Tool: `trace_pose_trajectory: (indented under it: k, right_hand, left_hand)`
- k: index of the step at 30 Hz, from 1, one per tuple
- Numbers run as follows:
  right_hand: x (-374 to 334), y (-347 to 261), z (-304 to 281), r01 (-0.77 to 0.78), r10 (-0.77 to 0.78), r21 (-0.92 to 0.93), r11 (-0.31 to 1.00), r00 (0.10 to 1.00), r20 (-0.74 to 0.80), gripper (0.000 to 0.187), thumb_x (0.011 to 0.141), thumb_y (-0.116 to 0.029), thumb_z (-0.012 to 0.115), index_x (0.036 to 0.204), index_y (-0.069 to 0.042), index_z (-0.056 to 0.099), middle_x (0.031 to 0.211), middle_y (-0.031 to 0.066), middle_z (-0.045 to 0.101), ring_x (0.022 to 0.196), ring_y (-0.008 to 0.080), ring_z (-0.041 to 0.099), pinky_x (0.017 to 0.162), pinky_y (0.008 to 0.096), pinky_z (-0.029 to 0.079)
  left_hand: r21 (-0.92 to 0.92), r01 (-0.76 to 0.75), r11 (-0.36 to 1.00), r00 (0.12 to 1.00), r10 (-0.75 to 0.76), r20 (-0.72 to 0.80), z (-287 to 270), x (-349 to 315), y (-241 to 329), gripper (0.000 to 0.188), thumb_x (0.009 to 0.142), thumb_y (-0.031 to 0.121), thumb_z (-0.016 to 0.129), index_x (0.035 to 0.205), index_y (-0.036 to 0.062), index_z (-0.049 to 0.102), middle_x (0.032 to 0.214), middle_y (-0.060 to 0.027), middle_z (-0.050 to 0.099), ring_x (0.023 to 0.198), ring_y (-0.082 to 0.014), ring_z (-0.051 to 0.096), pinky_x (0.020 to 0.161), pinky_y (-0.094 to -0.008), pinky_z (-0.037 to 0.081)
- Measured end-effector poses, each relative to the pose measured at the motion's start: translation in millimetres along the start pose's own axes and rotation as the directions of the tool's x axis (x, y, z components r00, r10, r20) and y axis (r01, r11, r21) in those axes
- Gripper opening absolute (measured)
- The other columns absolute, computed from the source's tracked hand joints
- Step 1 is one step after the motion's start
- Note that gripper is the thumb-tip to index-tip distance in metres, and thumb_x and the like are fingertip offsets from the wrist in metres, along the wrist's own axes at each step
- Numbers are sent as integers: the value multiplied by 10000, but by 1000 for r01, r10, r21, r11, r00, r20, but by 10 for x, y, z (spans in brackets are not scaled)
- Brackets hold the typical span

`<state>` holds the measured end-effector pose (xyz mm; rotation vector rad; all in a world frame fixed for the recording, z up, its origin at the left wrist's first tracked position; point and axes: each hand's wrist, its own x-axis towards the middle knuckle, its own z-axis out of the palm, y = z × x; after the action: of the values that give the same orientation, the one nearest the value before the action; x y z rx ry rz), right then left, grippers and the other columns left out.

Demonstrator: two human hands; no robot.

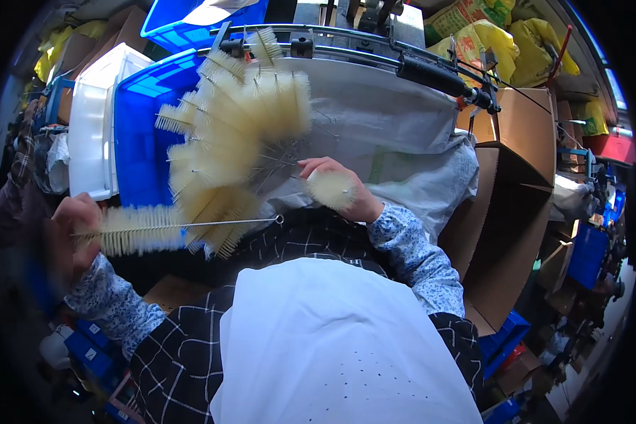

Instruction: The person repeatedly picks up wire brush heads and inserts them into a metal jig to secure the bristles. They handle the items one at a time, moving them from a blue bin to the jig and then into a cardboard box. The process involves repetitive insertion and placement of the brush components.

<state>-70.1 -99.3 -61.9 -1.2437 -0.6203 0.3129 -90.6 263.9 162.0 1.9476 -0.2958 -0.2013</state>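
My left hand, slightly blurred, is closed on the bristle end of a bottle brush. The brush lies level, its bare wire stem running right to a small loop. At the middle, my right hand is closed on a second bottle brush, seen end-on as a round cream tuft that hides part of the fingers. Between and beyond my hands rises a heap of cream bottle brushes, their wire stems gathered toward the right hand. The heap partly overlaps a blue crate.
The blue crate stands left beside a white crate. A metal rod mechanism crosses the far side above a white sheet. An open cardboard box is at the right, with yellow sacks behind.
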Motion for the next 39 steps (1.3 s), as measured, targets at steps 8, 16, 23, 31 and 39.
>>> trace_pose_trajectory:
  k: [8,16,23,31,39]
  right_hand:
    - [-211,-694,-1128,76,-65,-22,997,621,-781,262,915,-223,437,1091,-30,455,974,83,529,827,169,538,733,308,444]
    - [586,-768,-2293,-443,-272,-871,-212,883,-383,412,718,-40,562,1093,-205,526,884,49,553,843,250,539,736,373,419]
    - [906,-474,-2580,-428,-189,-864,-264,902,-389,335,773,-95,504,1042,-269,601,900,-9,538,860,199,486,770,343,391]
    - [984,-377,-2617,-389,-220,-887,-250,915,-339,329,769,-99,494,1020,-273,617,871,-11,547,836,190,486,755,330,395]
    - [978,-357,-2661,-373,-269,-891,-258,914,-304,322,763,-97,498,1001,-271,627,860,-18,548,810,186,486,741,328,395]
  left_hand:
    - [651,-369,663,878,20,478,877,1124,197,417,604,118,719,985,98,553,1108,-104,478,1035,-299,450,894,-392,347]
    - [425,-709,563,496,-31,868,1597,2063,276,465,715,291,659,1108,99,501,1152,-125,475,1112,-286,429,955,-393,321]
    - [663,-706,248,538,-420,731,2061,2304,-754,467,698,428,604,1057,130,580,995,-96,563,962,-251,507,849,-350,376]
    - [911,-358,205,796,-443,412,1865,1897,-864,383,634,370,675,937,140,626,874,-80,594,853,-244,558,696,-358,428]
    - [845,-360,395,825,-289,486,1659,1994,-703,387,603,212,667,973,139,579,842,-79,575,821,-260,564,704,-371,445]
